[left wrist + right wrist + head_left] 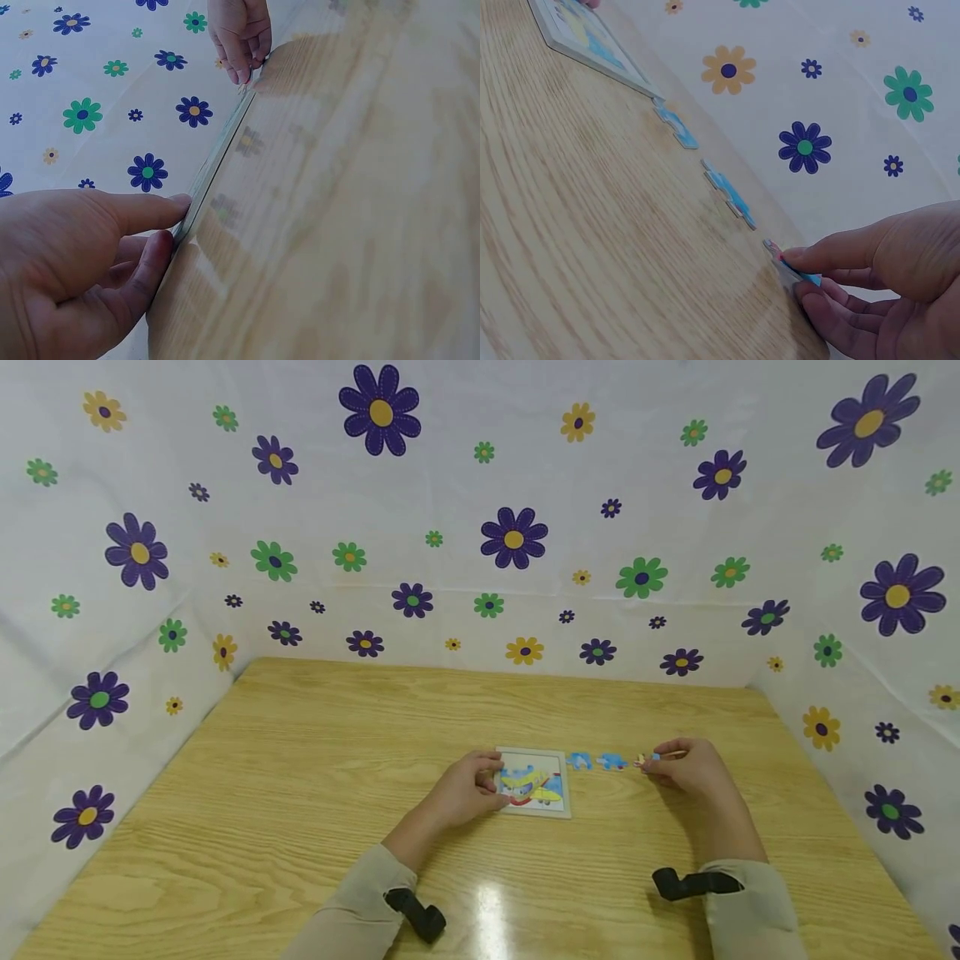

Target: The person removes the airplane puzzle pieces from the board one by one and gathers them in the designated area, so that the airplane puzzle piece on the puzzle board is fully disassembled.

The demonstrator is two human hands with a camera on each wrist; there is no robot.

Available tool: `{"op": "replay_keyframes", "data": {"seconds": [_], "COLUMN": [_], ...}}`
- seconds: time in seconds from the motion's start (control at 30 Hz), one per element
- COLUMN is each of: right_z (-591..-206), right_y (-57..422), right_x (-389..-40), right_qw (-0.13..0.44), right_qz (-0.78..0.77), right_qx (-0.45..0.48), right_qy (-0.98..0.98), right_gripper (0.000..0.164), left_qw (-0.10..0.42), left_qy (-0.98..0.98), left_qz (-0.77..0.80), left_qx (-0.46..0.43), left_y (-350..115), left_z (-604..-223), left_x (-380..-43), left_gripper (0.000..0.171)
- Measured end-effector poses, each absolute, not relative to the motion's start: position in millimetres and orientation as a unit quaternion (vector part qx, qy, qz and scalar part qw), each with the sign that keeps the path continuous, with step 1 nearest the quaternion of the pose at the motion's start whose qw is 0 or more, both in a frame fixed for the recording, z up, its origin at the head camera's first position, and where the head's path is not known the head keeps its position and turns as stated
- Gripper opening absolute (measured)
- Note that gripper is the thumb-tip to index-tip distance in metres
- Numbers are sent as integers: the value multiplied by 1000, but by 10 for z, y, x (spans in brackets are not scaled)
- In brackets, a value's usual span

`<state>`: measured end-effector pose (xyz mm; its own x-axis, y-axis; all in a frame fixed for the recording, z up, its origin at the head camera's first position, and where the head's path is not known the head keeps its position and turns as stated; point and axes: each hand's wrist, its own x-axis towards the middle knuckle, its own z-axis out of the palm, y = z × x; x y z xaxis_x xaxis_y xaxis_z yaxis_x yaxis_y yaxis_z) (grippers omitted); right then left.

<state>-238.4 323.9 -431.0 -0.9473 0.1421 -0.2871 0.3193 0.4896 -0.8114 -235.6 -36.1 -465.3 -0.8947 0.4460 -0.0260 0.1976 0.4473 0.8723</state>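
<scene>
A small framed jigsaw puzzle tray (567, 789) lies flat on the table, showing a yellow airplane picture with a pale unfilled strip along its top. At the tray's left edge, my left hand (467, 788) holds the rim between thumb and fingers. My right hand (696, 770) pinches a jigsaw piece (774, 248) with blue and reddish colouring, low at the table surface; the fingers cover part of it. Between the tray and that hand lie two loose blue jigsaw pieces, one (580, 762) beside the tray's right edge and another (612, 762) farther right.
The wood-grain table (300, 793) stretches around the tray on all sides. White flowered cloth (450, 485) stands as a wall behind the table and along both sides. Dark wrist mounts (416, 915) are strapped over both sleeves.
</scene>
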Motion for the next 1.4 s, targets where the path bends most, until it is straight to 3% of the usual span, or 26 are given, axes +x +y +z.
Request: {"op": "replay_keyframes", "data": {"seconds": [0.53,0.83,1.4], "right_z": [-4303,-4288,-4333], "right_y": [3202,3041,2465], "right_x": [-2402,-2416,-2465], "right_qw": [81,62,106], "right_qz": [-468,-468,-517], "right_qx": [131,79,32], "right_qy": [870,878,849], "right_gripper": [43,46,40], "left_qw": [132,133,127], "left_qy": [841,839,843], "left_qz": [492,494,487], "left_qx": [183,186,191], "left_y": [-368,-372,-396], "left_z": [-4676,-4669,-4659], "left_x": [-2362,-2370,-2375], "left_gripper": [59,58,57]}}
